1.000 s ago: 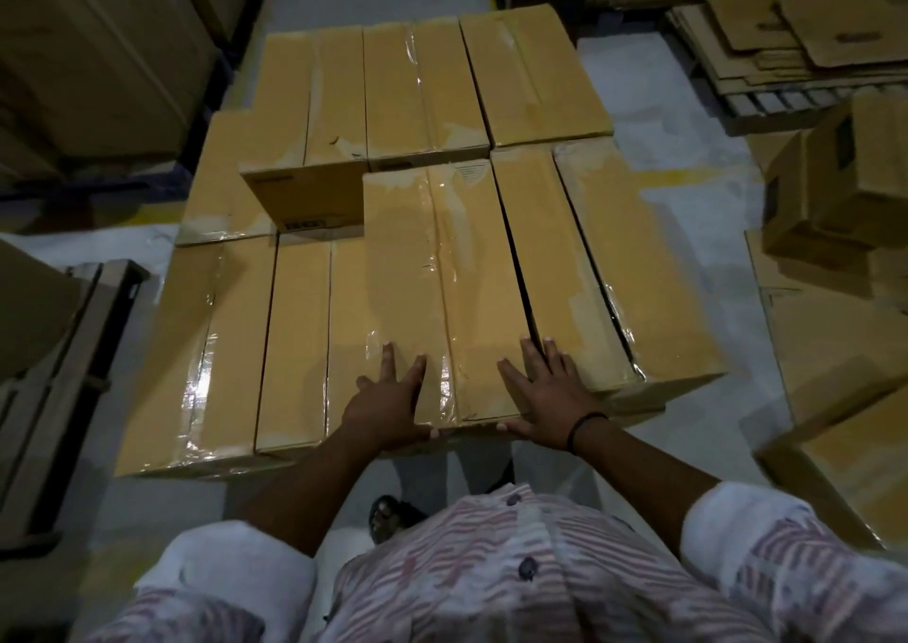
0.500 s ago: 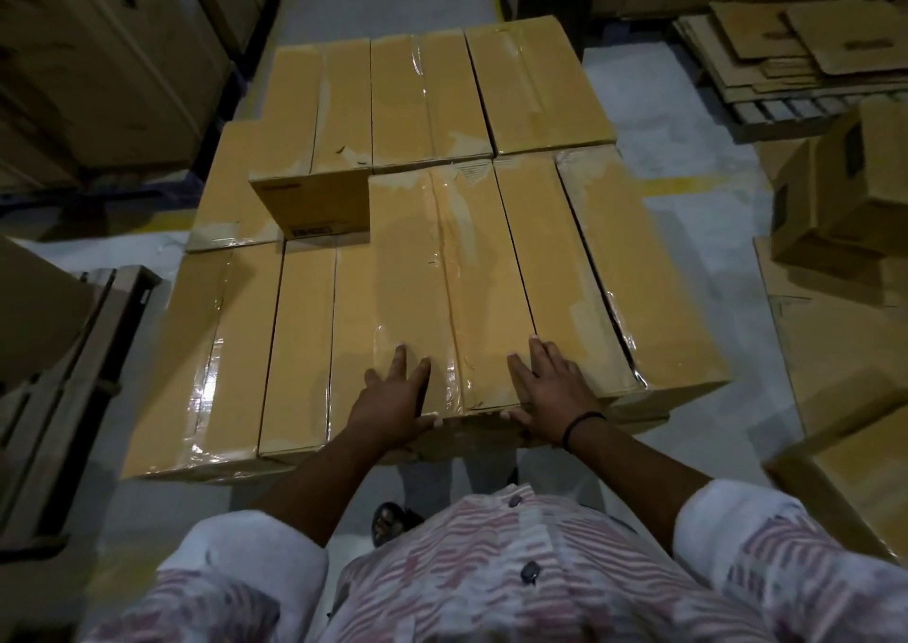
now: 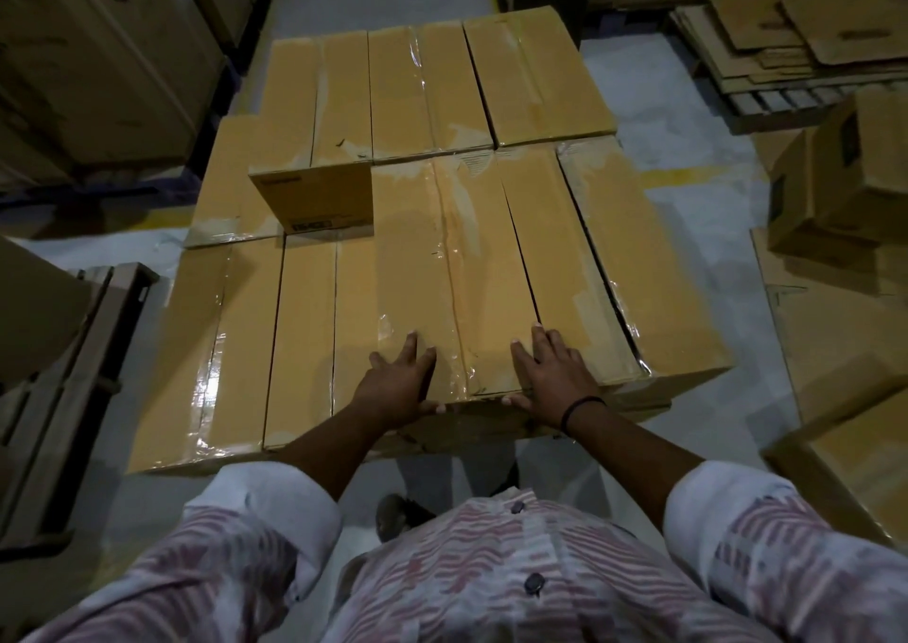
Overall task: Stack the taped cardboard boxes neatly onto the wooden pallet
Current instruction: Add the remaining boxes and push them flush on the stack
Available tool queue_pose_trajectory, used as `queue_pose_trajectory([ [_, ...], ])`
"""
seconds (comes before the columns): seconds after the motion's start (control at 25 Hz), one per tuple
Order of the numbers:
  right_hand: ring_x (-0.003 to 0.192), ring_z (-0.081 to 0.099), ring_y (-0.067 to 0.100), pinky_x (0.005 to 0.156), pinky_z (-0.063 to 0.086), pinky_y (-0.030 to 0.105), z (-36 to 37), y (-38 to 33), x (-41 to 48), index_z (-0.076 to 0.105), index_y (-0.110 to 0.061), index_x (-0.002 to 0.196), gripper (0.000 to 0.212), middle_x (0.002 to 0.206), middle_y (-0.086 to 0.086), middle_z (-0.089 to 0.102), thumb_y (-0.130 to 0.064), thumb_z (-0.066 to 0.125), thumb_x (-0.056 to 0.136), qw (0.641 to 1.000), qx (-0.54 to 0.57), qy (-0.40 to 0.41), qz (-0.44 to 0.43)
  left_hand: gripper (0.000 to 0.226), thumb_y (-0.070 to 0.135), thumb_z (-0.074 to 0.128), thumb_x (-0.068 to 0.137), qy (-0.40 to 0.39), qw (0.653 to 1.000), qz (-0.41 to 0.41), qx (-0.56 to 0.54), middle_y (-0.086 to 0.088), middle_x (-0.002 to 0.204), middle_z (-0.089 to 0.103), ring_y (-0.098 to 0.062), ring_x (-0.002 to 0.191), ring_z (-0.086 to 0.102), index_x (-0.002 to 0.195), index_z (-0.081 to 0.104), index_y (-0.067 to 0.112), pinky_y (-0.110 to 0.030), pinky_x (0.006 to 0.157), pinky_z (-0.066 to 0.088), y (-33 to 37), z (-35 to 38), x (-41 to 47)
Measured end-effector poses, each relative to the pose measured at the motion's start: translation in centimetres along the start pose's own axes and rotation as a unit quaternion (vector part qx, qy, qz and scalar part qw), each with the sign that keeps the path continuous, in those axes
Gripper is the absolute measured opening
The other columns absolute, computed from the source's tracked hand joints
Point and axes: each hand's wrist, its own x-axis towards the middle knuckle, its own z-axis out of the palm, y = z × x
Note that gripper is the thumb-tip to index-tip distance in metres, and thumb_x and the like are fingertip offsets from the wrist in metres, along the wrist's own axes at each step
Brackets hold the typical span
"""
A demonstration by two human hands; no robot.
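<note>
Warehouse floor [image 3: 678, 160], left hand [image 3: 398, 382], right hand [image 3: 550, 372] flat on taped box [image 3: 442, 269] — grips apart.

The taped cardboard boxes [image 3: 442, 273] are a warm tan-yellow, each crossed lengthwise by a glossy clear tape strip [image 3: 454, 298] that shines white where light catches it; the raised box's end face [image 3: 314, 195] is a darker brown and carries a small dark label [image 3: 314, 225]; the shirt [image 3: 491, 568] is white with wavy dull-red stripes and dark buttons [image 3: 534, 583]; the wristband [image 3: 582, 402] is black; the floor [image 3: 688, 116] is pale grey with a worn yellow line [image 3: 702, 176]; the flattened cardboard [image 3: 796, 37] is dull brown.
</note>
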Motion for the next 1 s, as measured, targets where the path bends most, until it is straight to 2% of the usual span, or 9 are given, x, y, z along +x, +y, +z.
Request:
queue_pose_trajectory([
  [0.2,0.150,0.009,0.039,0.117,0.027,0.052,0.1,-0.3,-0.4,0.016,-0.022,0.157,0.090,0.165,0.019,0.006,-0.066,0.056,0.089,1.000,-0.006,0.010,-0.001,0.103,0.059,0.071,0.087,0.005,1.000,-0.013,-0.019,-0.003,0.171,-0.014,-0.063,0.143,0.014,0.162,0.006,0.030,-0.066,0.105,0.045,0.6,0.1,-0.6],
  [0.32,0.151,0.010,0.038,0.118,0.027,0.049,0.5,0.1,-1.1,0.020,-0.022,0.156,0.082,0.164,0.020,0.011,-0.056,0.059,0.092,1.000,0.004,0.022,-0.011,0.106,0.043,0.077,0.088,-0.004,1.000,-0.009,-0.016,-0.004,0.171,-0.015,-0.061,0.145,0.015,0.162,0.002,0.033,-0.064,0.105,0.046,0.4,0.2,-0.9],
  [0.44,0.151,0.013,0.036,0.119,0.027,0.045,1.0,0.6,-1.3,0.025,-0.023,0.155,0.074,0.164,0.018,0.014,-0.048,0.060,0.095,0.999,0.014,0.031,-0.016,0.091,0.026,0.066,0.097,-0.002,1.000,0.002,0.011,-0.008,0.171,-0.013,-0.061,0.144,0.020,0.163,0.003,0.033,-0.063,0.105,0.047,0.0,0.0,-1.0],
  [0.56,0.151,0.015,0.036,0.119,0.029,0.044,1.0,0.7,-1.0,0.027,-0.023,0.155,0.071,0.164,0.018,0.015,-0.045,0.059,0.096,0.999,0.022,0.030,-0.013,0.080,0.024,0.057,0.103,-0.005,1.000,0.005,0.029,-0.012,0.170,-0.010,-0.063,0.142,0.022,0.163,0.005,0.030,-0.064,0.106,0.045,0.3,-0.8,-0.8],
  [1.0,0.145,0.020,0.035,0.109,0.038,0.045,0.2,0.4,-0.2,0.026,-0.024,0.152,0.070,0.161,0.018,0.018,-0.048,0.059,0.095,1.000,-0.010,0.023,-0.011,0.081,0.025,0.057,0.103,-0.009,0.999,0.007,0.045,-0.013,0.170,-0.011,-0.065,0.141,0.021,0.164,0.004,0.028,-0.063,0.105,0.047,-0.1,-0.9,-0.2],
])
